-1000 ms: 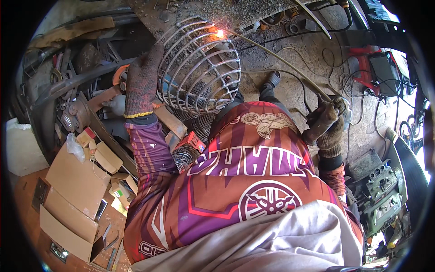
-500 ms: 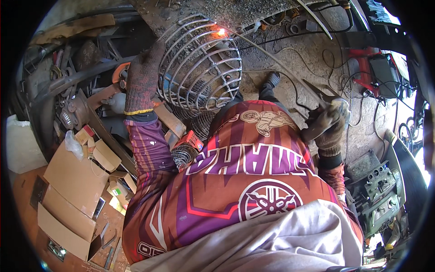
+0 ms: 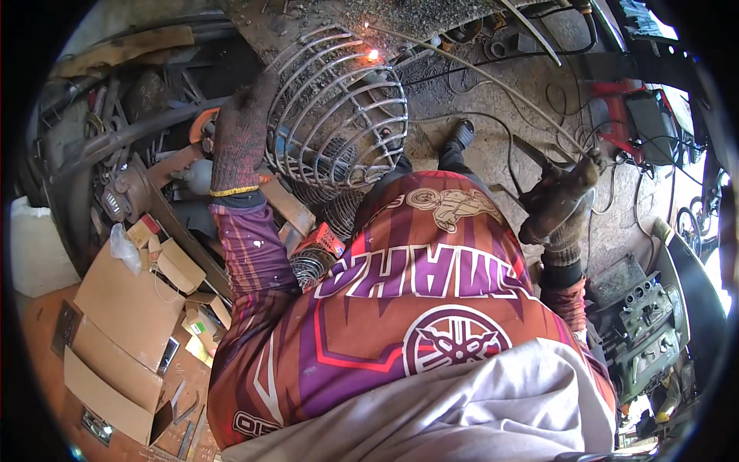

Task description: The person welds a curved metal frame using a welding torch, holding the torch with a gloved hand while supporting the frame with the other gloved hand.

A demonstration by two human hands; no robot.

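A round cage of welded metal rods (image 3: 339,115) stands in front of me, its bars curving in hoops over crossing ribs. On its upper right side one joint (image 3: 373,55) glows orange. My left hand (image 3: 245,135), in a dark knitted glove, grips the cage at its left edge; the fingertips are partly hidden. My right hand (image 3: 560,208), gloved too, is closed round a welding electrode holder (image 3: 589,165). From the holder a long thin welding rod (image 3: 477,78) reaches up and left, its tip faintly glowing just above the cage, apart from the hot joint.
Coiled wire and springs (image 3: 312,266) lie under the cage beside a small red box (image 3: 327,240). Cardboard boxes (image 3: 123,308) cover the left. A red machine (image 3: 620,115) with cables stands at right, above a metal engine part (image 3: 639,316). A cable (image 3: 508,146) snakes over the floor.
The rod's tip has lifted off the glowing joint and moved up and slightly left. My right hand has tilted outward with the holder. The glow has shrunk; my left hand stays put.
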